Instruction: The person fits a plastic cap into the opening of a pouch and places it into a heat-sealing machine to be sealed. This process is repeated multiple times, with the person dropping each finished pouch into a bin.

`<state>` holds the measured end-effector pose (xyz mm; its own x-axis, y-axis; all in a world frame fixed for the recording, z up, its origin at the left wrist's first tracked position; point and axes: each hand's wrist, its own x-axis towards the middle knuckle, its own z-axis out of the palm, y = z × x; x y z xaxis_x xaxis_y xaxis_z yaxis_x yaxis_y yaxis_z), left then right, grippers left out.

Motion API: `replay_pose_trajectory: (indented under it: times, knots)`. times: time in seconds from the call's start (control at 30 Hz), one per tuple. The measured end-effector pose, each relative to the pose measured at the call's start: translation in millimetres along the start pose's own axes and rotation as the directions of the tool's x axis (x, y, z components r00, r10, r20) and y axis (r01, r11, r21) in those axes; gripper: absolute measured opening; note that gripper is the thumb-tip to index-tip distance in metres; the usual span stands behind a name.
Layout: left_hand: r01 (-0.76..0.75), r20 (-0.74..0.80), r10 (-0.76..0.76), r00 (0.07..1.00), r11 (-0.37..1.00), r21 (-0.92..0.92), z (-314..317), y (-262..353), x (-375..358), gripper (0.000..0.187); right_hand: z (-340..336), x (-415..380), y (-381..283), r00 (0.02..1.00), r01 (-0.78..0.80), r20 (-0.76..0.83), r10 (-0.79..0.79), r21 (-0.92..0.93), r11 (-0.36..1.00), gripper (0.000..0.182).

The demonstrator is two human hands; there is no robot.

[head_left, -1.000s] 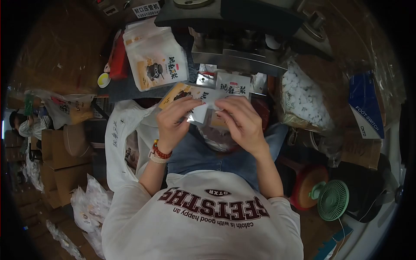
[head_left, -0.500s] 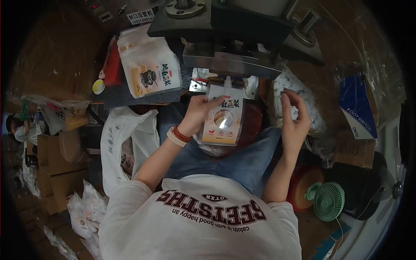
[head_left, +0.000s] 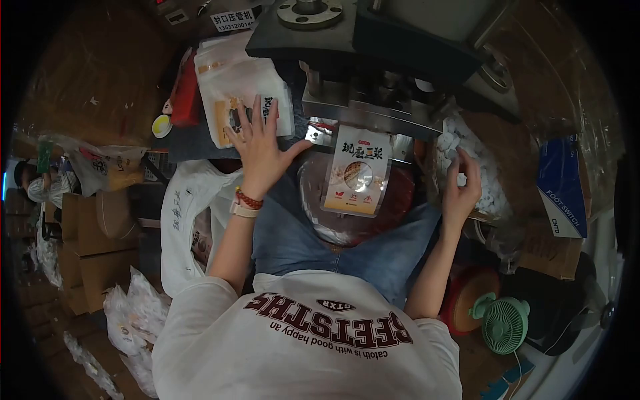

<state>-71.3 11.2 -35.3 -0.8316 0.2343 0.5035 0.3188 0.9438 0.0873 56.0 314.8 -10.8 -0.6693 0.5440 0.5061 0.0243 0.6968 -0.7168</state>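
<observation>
A printed spout pouch (head_left: pixel 360 173) hangs at the press machine (head_left: pixel 373 100), its top end hidden under the metal press head. Neither hand touches it. My left hand (head_left: pixel 259 153) is open with fingers spread, its fingertips over the stack of flat printed pouches (head_left: pixel 220 120) at the left. Beside the clear bag of small white plastic pieces (head_left: pixel 460 137) is my right hand (head_left: pixel 461 190), thumb and forefinger curled together. Whatever it pinches, if anything, is too small to make out.
A red object (head_left: pixel 187 97) and a yellow-and-white round item (head_left: pixel 161 125) lie left of the stack. At the right are a blue foot switch box (head_left: pixel 561 187) and a green fan (head_left: pixel 505 325). A white bag (head_left: pixel 179 227) stands by my left arm.
My left hand has let go of the pouch and moved left to the stack, fingers spreading. The pouch now stays at the press by itself. The camera view has shifted slightly.
</observation>
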Motion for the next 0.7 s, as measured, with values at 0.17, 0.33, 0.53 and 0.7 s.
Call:
replay_pose_trajectory:
  times: [0.17, 0.33, 0.53, 0.7]
  knots:
    - [-0.289, 0.109, 0.309, 0.945, 0.942, -0.169, 0, -51, -43, 0.050, 7, -27, -53, 0.996, 0.089, -0.033, -0.083, 0.346, 0.934, 0.023]
    - [0.020, 0.084, 0.057, 0.995, 0.705, -0.709, -44, -17, -48, 0.039, 33, -46, -98, 0.871, 0.406, 0.092, -0.483, 0.422, 0.811, 0.046]
    - [-0.300, -0.108, 0.338, 0.935, 0.590, -0.749, -80, 7, -41, 0.041, 33, -48, -109, 0.730, 0.469, 0.183, -0.659, 0.568, 0.677, 0.050]
    - [-0.182, -0.033, 0.360, 0.932, 0.388, -0.904, -53, 26, -50, 0.030, 16, -43, -102, 0.808, 0.208, 0.389, -0.442, 0.513, 0.833, 0.050]
